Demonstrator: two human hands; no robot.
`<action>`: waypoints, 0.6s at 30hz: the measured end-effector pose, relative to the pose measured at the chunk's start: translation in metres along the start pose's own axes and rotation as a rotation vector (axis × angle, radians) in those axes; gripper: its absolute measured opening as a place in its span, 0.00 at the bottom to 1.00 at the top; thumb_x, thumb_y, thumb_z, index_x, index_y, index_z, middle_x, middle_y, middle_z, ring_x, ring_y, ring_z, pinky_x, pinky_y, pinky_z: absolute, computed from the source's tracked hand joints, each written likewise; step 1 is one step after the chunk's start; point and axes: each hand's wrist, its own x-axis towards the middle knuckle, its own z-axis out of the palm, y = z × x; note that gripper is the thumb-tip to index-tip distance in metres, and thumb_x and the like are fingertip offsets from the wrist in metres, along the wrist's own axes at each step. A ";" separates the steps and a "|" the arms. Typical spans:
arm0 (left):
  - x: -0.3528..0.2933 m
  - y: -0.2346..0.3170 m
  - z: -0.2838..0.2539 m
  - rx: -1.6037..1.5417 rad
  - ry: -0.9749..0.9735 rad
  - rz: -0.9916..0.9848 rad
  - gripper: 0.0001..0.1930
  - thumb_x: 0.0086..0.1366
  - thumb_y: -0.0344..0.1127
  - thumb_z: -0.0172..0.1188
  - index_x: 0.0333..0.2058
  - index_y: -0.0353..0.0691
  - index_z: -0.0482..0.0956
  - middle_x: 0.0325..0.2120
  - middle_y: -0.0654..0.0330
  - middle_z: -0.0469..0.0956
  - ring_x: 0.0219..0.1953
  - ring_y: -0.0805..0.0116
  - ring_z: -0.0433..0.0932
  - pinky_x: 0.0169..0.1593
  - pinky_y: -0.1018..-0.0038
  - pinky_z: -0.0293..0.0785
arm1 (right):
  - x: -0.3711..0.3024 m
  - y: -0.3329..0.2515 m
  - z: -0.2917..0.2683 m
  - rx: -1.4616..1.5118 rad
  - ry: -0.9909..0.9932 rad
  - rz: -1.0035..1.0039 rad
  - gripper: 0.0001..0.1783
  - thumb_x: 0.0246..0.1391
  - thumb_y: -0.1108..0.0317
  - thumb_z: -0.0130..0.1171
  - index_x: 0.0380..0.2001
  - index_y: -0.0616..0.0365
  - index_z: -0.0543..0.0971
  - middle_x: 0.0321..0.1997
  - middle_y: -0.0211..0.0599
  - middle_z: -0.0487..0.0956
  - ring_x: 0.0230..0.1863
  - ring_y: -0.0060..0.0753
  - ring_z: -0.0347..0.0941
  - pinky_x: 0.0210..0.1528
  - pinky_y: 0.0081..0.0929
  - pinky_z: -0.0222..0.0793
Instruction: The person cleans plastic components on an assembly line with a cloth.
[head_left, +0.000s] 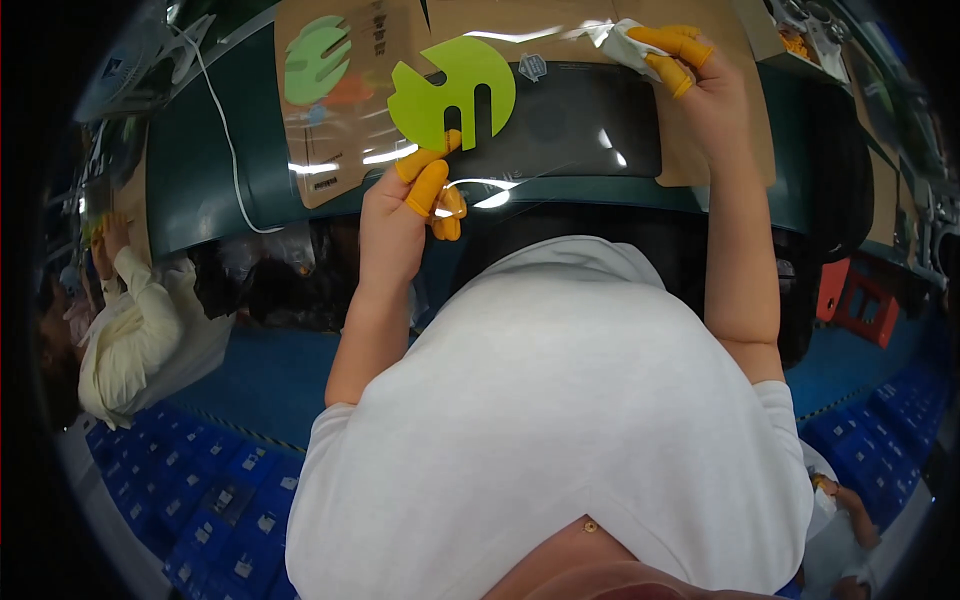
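My left hand (425,195), with orange-yellow finger cots, is closed at the near edge of a glossy clear plastic sheet (495,193). On or under this sheet shows a lime-green slotted disc (490,65); one fingertip is at its lower notch. I cannot tell whether disc and sheet are joined. At the upper right my right hand (695,75), also in finger cots, pinches a crumpled white wipe (628,48) over the sheet's far right part. Below lies a flat dark panel (590,110) on brown cardboard (715,140).
A paler green slotted disc (318,60) lies on the left cardboard. A white cable (232,150) crosses the dark green table (180,180). At the upper right stands a box (795,50) of small items. Another person (150,320) works at the left; blue crates (215,500) stand behind.
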 end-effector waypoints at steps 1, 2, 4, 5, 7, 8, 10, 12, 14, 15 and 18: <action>0.000 -0.002 0.001 0.075 0.009 0.040 0.13 0.64 0.32 0.49 0.46 0.34 0.72 0.21 0.60 0.75 0.19 0.78 0.72 0.21 0.85 0.63 | -0.003 -0.004 0.006 -0.320 0.098 -0.038 0.12 0.49 0.73 0.57 0.40 0.58 0.78 0.38 0.34 0.77 0.39 0.30 0.73 0.42 0.22 0.68; -0.002 -0.001 0.003 0.075 0.012 0.038 0.13 0.64 0.32 0.49 0.46 0.34 0.72 0.21 0.60 0.75 0.19 0.78 0.72 0.21 0.85 0.63 | -0.008 -0.011 0.014 -0.639 0.195 -0.078 0.12 0.48 0.73 0.57 0.38 0.57 0.79 0.36 0.36 0.76 0.35 0.33 0.74 0.37 0.24 0.70; -0.007 0.002 0.008 0.155 -0.020 -0.023 0.14 0.65 0.32 0.49 0.48 0.35 0.71 0.24 0.62 0.75 0.21 0.79 0.71 0.24 0.85 0.64 | -0.025 -0.026 0.046 -0.594 0.070 -0.179 0.12 0.43 0.74 0.58 0.36 0.56 0.79 0.33 0.38 0.74 0.34 0.38 0.71 0.36 0.27 0.69; -0.005 0.001 0.008 0.152 -0.038 -0.028 0.14 0.65 0.32 0.49 0.48 0.35 0.71 0.24 0.62 0.75 0.21 0.79 0.71 0.24 0.85 0.64 | -0.037 -0.033 0.067 -0.572 -0.050 -0.198 0.12 0.42 0.75 0.58 0.34 0.55 0.79 0.32 0.36 0.73 0.34 0.37 0.71 0.35 0.28 0.69; -0.003 0.000 0.011 0.180 0.014 -0.042 0.13 0.65 0.31 0.48 0.47 0.35 0.71 0.22 0.61 0.75 0.18 0.79 0.70 0.21 0.86 0.63 | -0.058 -0.032 0.101 -0.451 -0.320 -0.350 0.09 0.38 0.74 0.58 0.28 0.60 0.79 0.33 0.37 0.72 0.32 0.38 0.70 0.37 0.30 0.68; -0.002 -0.001 0.011 0.179 0.010 -0.043 0.13 0.65 0.31 0.48 0.47 0.35 0.71 0.22 0.61 0.75 0.18 0.79 0.70 0.21 0.86 0.63 | -0.063 -0.043 0.107 -0.515 -0.470 -0.342 0.05 0.38 0.73 0.58 0.22 0.63 0.78 0.32 0.37 0.72 0.31 0.38 0.70 0.36 0.29 0.68; -0.003 -0.004 0.009 0.177 0.019 -0.007 0.13 0.65 0.30 0.48 0.47 0.35 0.71 0.21 0.60 0.76 0.18 0.79 0.71 0.20 0.85 0.63 | -0.061 -0.035 0.103 -0.570 -0.375 -0.350 0.07 0.37 0.75 0.59 0.26 0.61 0.78 0.33 0.37 0.72 0.32 0.37 0.69 0.35 0.29 0.67; -0.003 -0.001 0.010 0.206 0.024 -0.013 0.13 0.65 0.30 0.48 0.47 0.34 0.71 0.22 0.60 0.76 0.18 0.79 0.70 0.20 0.85 0.64 | -0.057 -0.015 0.087 -0.736 -0.201 -0.298 0.08 0.38 0.74 0.57 0.27 0.58 0.80 0.32 0.34 0.72 0.31 0.37 0.69 0.34 0.29 0.68; -0.003 -0.001 0.009 0.229 0.035 -0.009 0.13 0.64 0.30 0.48 0.46 0.34 0.71 0.22 0.60 0.75 0.18 0.79 0.70 0.21 0.85 0.64 | -0.044 -0.004 0.056 -0.822 -0.039 -0.214 0.11 0.38 0.76 0.57 0.30 0.60 0.80 0.33 0.37 0.72 0.33 0.40 0.70 0.35 0.33 0.68; -0.003 -0.002 0.009 0.226 0.066 -0.033 0.13 0.64 0.30 0.49 0.46 0.34 0.72 0.22 0.61 0.75 0.18 0.79 0.70 0.21 0.85 0.64 | -0.042 0.006 0.040 -0.904 0.022 -0.088 0.11 0.39 0.77 0.57 0.31 0.63 0.79 0.33 0.40 0.72 0.34 0.43 0.70 0.36 0.35 0.68; -0.002 -0.001 0.008 0.158 0.058 -0.049 0.12 0.64 0.30 0.49 0.46 0.34 0.72 0.22 0.61 0.75 0.17 0.79 0.69 0.21 0.85 0.64 | -0.037 0.006 0.010 -0.994 0.121 0.059 0.10 0.41 0.76 0.56 0.32 0.64 0.79 0.33 0.42 0.72 0.35 0.45 0.70 0.37 0.35 0.68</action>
